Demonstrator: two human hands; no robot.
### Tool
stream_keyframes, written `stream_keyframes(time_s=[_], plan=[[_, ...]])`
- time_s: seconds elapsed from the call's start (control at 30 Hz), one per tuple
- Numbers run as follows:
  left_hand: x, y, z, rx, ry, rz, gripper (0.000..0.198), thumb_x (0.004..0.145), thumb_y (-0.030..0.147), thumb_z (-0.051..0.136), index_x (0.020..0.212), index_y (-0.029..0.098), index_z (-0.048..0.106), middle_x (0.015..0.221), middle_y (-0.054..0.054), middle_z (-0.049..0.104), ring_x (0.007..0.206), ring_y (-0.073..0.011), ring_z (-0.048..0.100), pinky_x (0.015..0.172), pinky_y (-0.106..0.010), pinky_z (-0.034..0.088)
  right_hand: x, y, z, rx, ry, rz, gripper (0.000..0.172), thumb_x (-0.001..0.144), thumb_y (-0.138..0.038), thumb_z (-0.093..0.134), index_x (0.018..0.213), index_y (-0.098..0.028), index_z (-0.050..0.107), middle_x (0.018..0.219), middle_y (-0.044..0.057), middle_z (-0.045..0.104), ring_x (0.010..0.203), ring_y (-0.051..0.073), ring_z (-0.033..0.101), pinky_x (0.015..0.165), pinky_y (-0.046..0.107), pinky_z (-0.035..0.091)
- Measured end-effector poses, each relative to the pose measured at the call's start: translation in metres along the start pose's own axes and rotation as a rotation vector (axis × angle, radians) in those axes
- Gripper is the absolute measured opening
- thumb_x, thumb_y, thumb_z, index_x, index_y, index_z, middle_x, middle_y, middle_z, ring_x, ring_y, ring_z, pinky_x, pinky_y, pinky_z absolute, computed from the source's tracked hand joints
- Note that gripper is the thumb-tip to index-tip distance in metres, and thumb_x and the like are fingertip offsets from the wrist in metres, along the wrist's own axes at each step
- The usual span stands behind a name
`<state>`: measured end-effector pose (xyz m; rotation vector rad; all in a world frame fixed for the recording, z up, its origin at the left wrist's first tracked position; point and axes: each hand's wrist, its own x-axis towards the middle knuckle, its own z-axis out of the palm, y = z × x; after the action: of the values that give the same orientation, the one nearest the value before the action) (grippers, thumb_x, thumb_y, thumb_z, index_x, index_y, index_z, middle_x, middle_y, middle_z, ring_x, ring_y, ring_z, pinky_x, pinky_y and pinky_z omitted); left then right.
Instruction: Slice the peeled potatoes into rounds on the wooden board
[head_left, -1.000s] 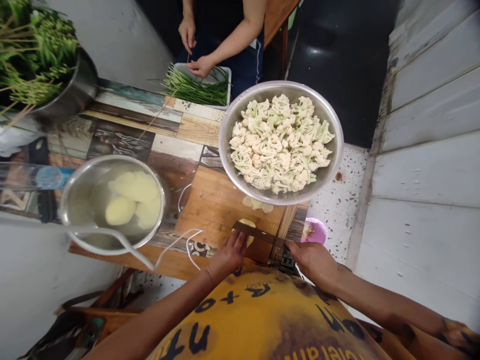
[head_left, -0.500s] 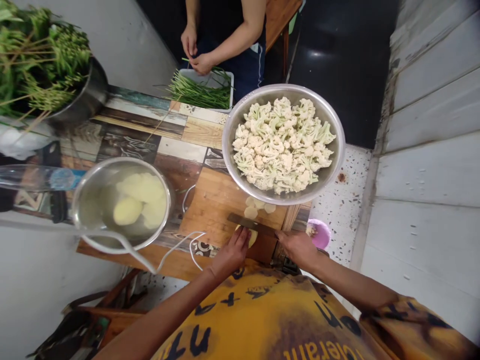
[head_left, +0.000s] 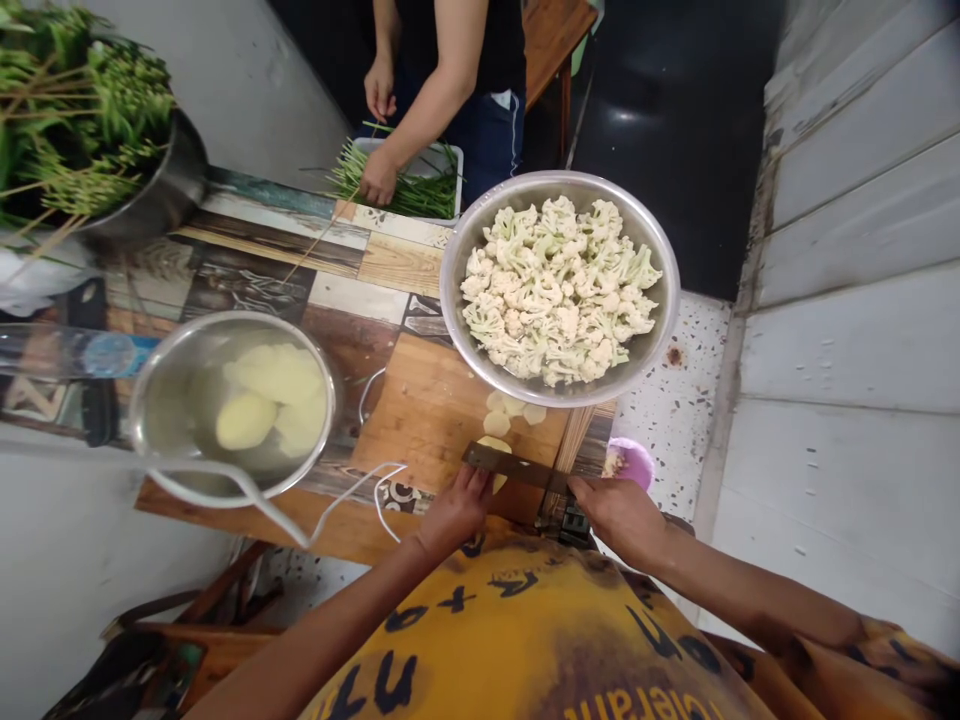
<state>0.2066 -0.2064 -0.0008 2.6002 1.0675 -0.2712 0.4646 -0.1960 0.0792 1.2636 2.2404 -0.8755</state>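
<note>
My right hand (head_left: 621, 515) is closed round the handle of a kitchen knife (head_left: 525, 470), whose dark blade lies across a peeled potato (head_left: 499, 483) near the front of the wooden cutting board (head_left: 420, 400). The fingers of my left hand (head_left: 459, 512) press together on the potato, close against the blade. A pale slice (head_left: 493, 443) shows just beyond the blade, and several thin potato slices (head_left: 514, 405) lie farther back, by the big bowl. My fingers and the blade cover much of the potato.
A large metal bowl of cauliflower (head_left: 454, 262) stands behind the board. Left is a pot (head_left: 144, 400) with peeled potatoes in water, beside a plastic bottle (head_left: 82, 352) and white cable (head_left: 345, 510). Across the table, a person's hand (head_left: 379, 178) reaches into a tray of green stalks (head_left: 459, 185).
The blade has moved right and slightly toward me, with a slice now showing behind it. The other person's hands have parted, one lowering into the green stalks. The whole view has shifted slightly.
</note>
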Motion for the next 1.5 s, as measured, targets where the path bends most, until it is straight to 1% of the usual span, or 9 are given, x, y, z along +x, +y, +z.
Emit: stream_keyframes(time_s=[0.33, 0.43, 0.53, 0.7, 1.0, 1.13, 1.27, 1.4, 1.5], plan=[[0.000, 0.000, 0.007, 0.015, 0.119, 0.020, 0.045, 0.083, 0.006, 0.032, 0.125, 0.007, 0.047, 0.132, -0.020, 0.044, 0.125, -0.0291, 0.037, 0.094, -0.040, 0.043, 0.053, -0.006, 0.006, 0.007, 0.018, 0.015, 0.021, 0.085, -0.013, 0.037, 0.095, -0.014, 0.056, 0.073, 0.008, 0.066, 0.065, 0.019, 0.061, 0.053, 0.025, 0.035], [-0.002, -0.001, 0.008, -0.001, 0.079, 0.011, 0.045, 0.083, 0.007, 0.034, 0.127, 0.009, 0.046, 0.132, -0.020, 0.043, 0.125, -0.0295, 0.037, 0.093, -0.041, 0.044, 0.041, -0.007, 0.001, 0.019, 0.067, 0.010, 0.021, 0.084, -0.012, 0.038, 0.096, -0.014, 0.055, 0.076, 0.008, 0.066, 0.066, 0.018, 0.060, 0.053, 0.025, 0.034], [-0.003, -0.002, 0.007, -0.015, 0.004, 0.003, 0.043, 0.082, 0.007, 0.039, 0.124, 0.012, 0.049, 0.124, -0.019, 0.050, 0.117, -0.0285, 0.046, 0.086, -0.038, 0.049, 0.017, -0.008, -0.004, 0.012, 0.096, -0.005, 0.020, 0.082, -0.009, 0.038, 0.095, -0.014, 0.054, 0.080, 0.008, 0.065, 0.068, 0.017, 0.059, 0.053, 0.025, 0.033], [-0.002, -0.001, 0.004, -0.050, -0.004, -0.013, 0.037, 0.082, 0.006, 0.040, 0.116, 0.012, 0.055, 0.111, -0.018, 0.055, 0.103, -0.0276, 0.053, 0.077, -0.038, 0.052, -0.006, -0.007, -0.008, 0.023, 0.028, -0.007, 0.019, 0.083, -0.008, 0.037, 0.092, -0.014, 0.052, 0.078, 0.008, 0.064, 0.066, 0.016, 0.058, 0.054, 0.026, 0.032], [-0.002, 0.001, 0.005, 0.007, 0.022, 0.002, 0.041, 0.081, 0.005, 0.038, 0.119, 0.010, 0.053, 0.115, -0.018, 0.054, 0.109, -0.0276, 0.050, 0.083, -0.038, 0.049, -0.001, -0.002, -0.006, -0.032, -0.033, 0.012, 0.021, 0.080, -0.006, 0.039, 0.094, -0.014, 0.053, 0.074, 0.007, 0.065, 0.063, 0.017, 0.059, 0.051, 0.027, 0.030], [-0.003, -0.001, 0.008, 0.015, 0.064, 0.019, 0.043, 0.081, 0.006, 0.037, 0.123, 0.009, 0.050, 0.125, -0.019, 0.049, 0.119, -0.0290, 0.043, 0.090, -0.040, 0.046, 0.025, -0.001, 0.005, -0.041, -0.015, 0.020, 0.022, 0.082, -0.010, 0.041, 0.100, -0.014, 0.053, 0.074, 0.008, 0.066, 0.065, 0.018, 0.061, 0.050, 0.026, 0.029], [-0.003, -0.002, 0.012, 0.014, 0.137, 0.038, 0.045, 0.081, 0.005, 0.034, 0.125, 0.006, 0.048, 0.131, -0.019, 0.044, 0.124, -0.0290, 0.037, 0.092, -0.039, 0.044, 0.050, -0.002, 0.014, -0.031, -0.015, 0.050, 0.018, 0.087, -0.015, 0.038, 0.092, -0.016, 0.056, 0.073, 0.007, 0.067, 0.063, 0.018, 0.061, 0.049, 0.025, 0.028], [-0.005, -0.001, 0.014, 0.004, 0.123, 0.018, 0.045, 0.082, 0.006, 0.034, 0.125, 0.008, 0.047, 0.132, -0.019, 0.043, 0.125, -0.0286, 0.036, 0.091, -0.040, 0.045, 0.037, -0.006, 0.009, 0.006, 0.071, 0.046, 0.022, 0.090, -0.019, 0.034, 0.090, -0.016, 0.055, 0.070, 0.006, 0.065, 0.060, 0.016, 0.059, 0.049, 0.025, 0.026], [-0.005, 0.000, 0.012, 0.032, 0.091, 0.012, 0.041, 0.082, 0.007, 0.036, 0.120, 0.010, 0.052, 0.123, -0.019, 0.050, 0.116, -0.0290, 0.045, 0.081, -0.037, 0.050, 0.013, -0.009, 0.003, 0.019, 0.107, 0.030, 0.021, 0.088, -0.013, 0.034, 0.093, -0.014, 0.054, 0.073, 0.007, 0.065, 0.062, 0.016, 0.058, 0.049, 0.026, 0.026]])
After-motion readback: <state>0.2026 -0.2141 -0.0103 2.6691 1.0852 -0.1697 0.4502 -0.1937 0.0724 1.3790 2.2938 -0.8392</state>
